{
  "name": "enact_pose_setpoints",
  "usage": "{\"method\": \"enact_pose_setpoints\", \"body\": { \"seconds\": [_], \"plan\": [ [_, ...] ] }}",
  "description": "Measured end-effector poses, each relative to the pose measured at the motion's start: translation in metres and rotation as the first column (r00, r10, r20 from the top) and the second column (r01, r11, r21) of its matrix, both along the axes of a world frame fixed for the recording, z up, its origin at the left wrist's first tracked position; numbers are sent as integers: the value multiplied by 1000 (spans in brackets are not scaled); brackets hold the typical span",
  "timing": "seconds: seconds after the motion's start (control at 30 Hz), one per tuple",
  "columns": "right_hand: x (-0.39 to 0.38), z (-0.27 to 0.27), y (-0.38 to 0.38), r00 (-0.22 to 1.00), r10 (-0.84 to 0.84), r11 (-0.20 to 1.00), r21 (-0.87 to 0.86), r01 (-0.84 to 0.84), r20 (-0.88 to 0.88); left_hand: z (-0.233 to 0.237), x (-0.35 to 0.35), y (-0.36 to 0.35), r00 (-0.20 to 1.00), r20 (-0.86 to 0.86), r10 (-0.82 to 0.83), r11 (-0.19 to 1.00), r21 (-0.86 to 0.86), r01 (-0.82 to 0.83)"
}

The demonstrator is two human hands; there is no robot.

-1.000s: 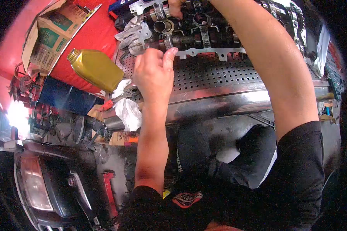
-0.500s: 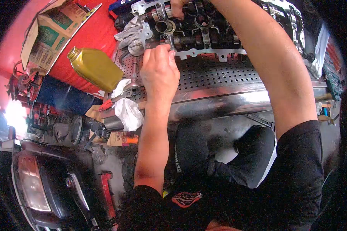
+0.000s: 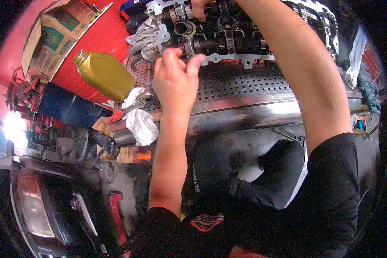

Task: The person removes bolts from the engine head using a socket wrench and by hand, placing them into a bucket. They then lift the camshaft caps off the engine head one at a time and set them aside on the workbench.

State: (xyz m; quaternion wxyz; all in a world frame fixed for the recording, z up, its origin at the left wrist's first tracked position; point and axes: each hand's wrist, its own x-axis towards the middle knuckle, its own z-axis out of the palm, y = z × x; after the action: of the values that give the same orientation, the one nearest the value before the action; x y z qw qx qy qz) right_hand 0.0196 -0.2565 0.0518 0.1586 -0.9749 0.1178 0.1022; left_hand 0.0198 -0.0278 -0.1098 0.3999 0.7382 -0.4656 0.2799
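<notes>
A cylinder head [image 3: 212,58] with camshafts and round spark plug tubes lies across the perforated metal bench top [image 3: 232,84]. My left hand [image 3: 175,79] is at its near left edge, thumb spread away from the curled fingers, with nothing visible between them. At the top edge of the view, my right hand [image 3: 198,10] reaches in among the cams, its fingertips against the camshaft [image 3: 176,16]. Most of that hand is cut off, so its grip is hidden. Left of my left hand lie a ratchet wrench [image 3: 147,99] and a crumpled white rag [image 3: 141,127].
A gold oil bottle [image 3: 105,74] stands beside the bench on a red surface, near an open cardboard box [image 3: 56,36]. The bench's rounded metal edge [image 3: 245,112] runs in front of my legs. A dark car [image 3: 56,202] is at the lower left.
My left hand has opened, its thumb moving right, away from the fingers, and has drawn slightly back from the cylinder head's edge. My right hand stays in nearly the same place.
</notes>
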Motion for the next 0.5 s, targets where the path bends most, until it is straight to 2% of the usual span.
{"method": "enact_pose_setpoints", "body": {
  "seconds": [0.07, 0.13, 0.2, 0.27, 0.3, 0.4, 0.5],
  "plan": [
    [-3, -2, -2, 999, 32, 999, 24, -32, 6, 0, 9, -6, 988, 147, 53, 998, 23, -57],
    [-10, 3, -1, 999, 29, 998, 62, -30, 13, 1, 9, -6, 945, 328, 23, 999, 28, -34],
    [1, -1, -7, 999, -16, 999, -33, 18, 44, 2, 9, -5, 941, 338, -21, 999, 33, 11],
    [3, -2, -5, 999, 31, 998, -57, -28, 43, 4, -1, -6, 994, 92, -51, 999, -4, 52],
    [1, 3, -6, 997, 74, 997, -5, -74, -11, 7, -1, -3, 998, -30, -52, 998, -21, 51],
    [-4, 1, -2, 1000, 18, 1000, 8, -18, 10, 15, 9, -18, 998, -11, 68, 978, -197, -68],
    [-5, 0, -2, 1000, -16, 999, 41, 15, 15, 19, 14, -32, 996, 4, 94, 982, -164, -93]
  ]
}}
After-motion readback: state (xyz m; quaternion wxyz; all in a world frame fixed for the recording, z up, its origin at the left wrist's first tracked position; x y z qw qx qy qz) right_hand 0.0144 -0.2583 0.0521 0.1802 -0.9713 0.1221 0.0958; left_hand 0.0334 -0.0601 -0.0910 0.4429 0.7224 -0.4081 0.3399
